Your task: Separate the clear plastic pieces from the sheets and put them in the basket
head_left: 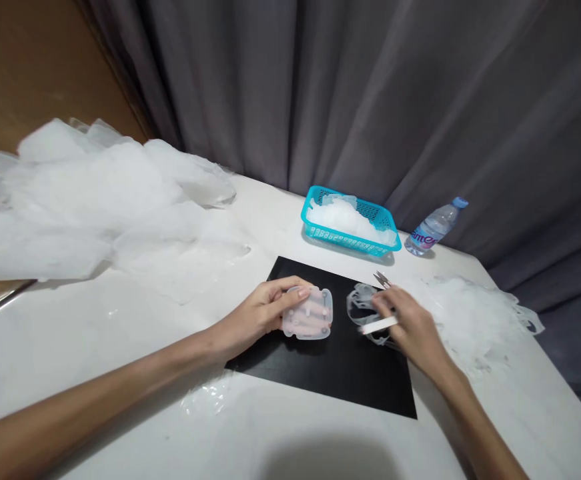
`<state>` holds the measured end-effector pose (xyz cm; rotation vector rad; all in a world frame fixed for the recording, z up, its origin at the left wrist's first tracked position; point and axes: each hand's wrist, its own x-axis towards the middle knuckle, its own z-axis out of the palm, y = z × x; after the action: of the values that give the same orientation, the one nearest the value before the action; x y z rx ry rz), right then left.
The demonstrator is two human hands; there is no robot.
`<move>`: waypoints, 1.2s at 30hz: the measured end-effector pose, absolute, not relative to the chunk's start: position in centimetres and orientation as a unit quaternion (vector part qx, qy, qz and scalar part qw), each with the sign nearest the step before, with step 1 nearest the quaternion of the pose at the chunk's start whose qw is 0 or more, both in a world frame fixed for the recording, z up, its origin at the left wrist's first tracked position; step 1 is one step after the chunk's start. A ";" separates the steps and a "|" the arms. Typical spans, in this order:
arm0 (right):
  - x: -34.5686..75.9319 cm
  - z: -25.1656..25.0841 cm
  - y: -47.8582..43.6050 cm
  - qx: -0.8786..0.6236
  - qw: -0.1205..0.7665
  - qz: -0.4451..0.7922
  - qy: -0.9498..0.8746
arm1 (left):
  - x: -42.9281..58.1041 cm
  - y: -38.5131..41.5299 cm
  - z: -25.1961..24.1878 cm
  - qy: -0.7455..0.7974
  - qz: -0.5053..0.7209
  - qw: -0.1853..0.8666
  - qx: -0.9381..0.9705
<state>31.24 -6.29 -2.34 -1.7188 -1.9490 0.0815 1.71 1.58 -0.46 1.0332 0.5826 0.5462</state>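
Observation:
My left hand (265, 310) is closed on a clear plastic moulded piece (309, 313), holding it flat on a black mat (320, 360). To its right, my right hand (405, 323) grips small thread snips (383, 280), whose metal tips stick out past the fingers, and a white strip (379, 325) lies across the fingers. Under that hand a thin ring of clear plastic trim (360, 301) rests on the mat. The two hands are a short gap apart.
A turquoise basket (347, 237) with clear plastic pieces stands behind the mat. A water bottle (433, 230) lies beside it. Large heaps of clear plastic sheets (85, 200) cover the table's left; trimmings (470, 313) lie at right. A grey curtain (370, 87) hangs behind.

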 end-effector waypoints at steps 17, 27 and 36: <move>46.2 0.3 -9.5 -0.810 0.309 -0.356 -0.349 | 1.5 2.2 -0.3 0.258 0.250 0.844 0.399; 33.0 -2.1 -6.5 -0.629 0.265 -0.343 -0.646 | 1.6 2.3 -0.7 0.260 0.246 0.840 0.408; 27.5 -5.7 -4.7 -0.611 0.264 -0.198 -0.719 | -2.5 0.8 0.6 0.362 0.205 0.557 0.719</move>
<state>27.51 -4.67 -5.74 -1.6516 -1.9439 -0.5353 -2.48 0.83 0.61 1.6982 0.8538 0.4828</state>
